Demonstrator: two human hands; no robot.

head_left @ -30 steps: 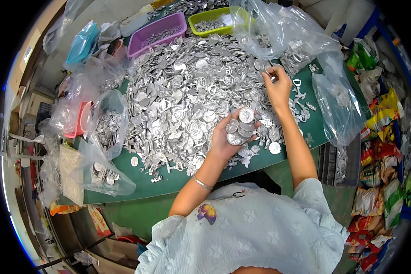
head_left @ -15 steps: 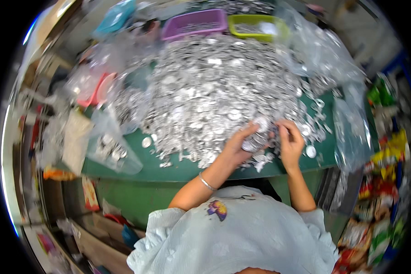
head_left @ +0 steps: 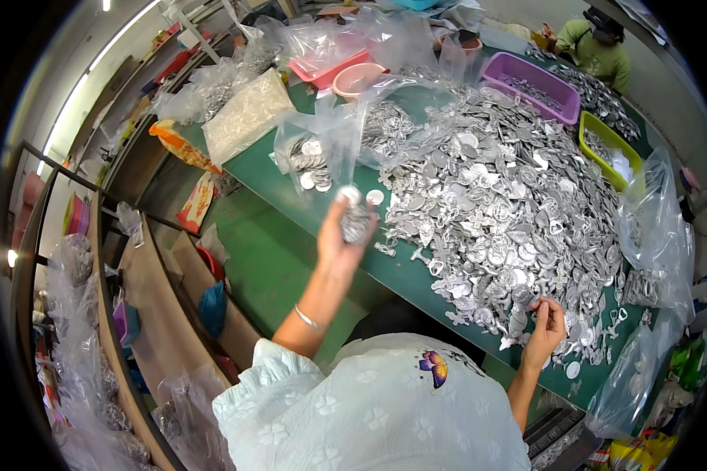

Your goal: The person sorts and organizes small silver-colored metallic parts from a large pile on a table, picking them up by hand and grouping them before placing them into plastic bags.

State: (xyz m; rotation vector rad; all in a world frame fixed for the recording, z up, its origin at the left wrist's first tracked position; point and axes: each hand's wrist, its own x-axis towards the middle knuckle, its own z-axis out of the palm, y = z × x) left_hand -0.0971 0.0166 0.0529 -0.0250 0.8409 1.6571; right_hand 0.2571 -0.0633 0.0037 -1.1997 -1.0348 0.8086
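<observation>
My left hand (head_left: pixel 338 239) is wrapped round a handful of round silver metal discs (head_left: pixel 357 225). It is just off the table's front edge, close to a clear plastic bag (head_left: pixel 339 145) with similar discs (head_left: pixel 306 161) in it. A single disc (head_left: pixel 375 197) lies on the table beside that hand. My right hand (head_left: pixel 548 328) is at the near edge of a large pile of flat silver metal pieces (head_left: pixel 495 204). Its thumb and fingertips are pinched together; whatever is between them is too small to make out.
A purple basket (head_left: pixel 567 111) and a yellow-green basket (head_left: pixel 633 149) stand behind the pile on the green table (head_left: pixel 271 188). Red trays (head_left: pixel 320 75) and clear bags lie at the far left. Another person (head_left: pixel 597 47) sits at the far right. Wooden shelving (head_left: pixel 145 294) stands left.
My view has swung to the left. My left hand has moved left with the discs, away from my right hand and towards the plastic bag. My right hand stays by the pile.
</observation>
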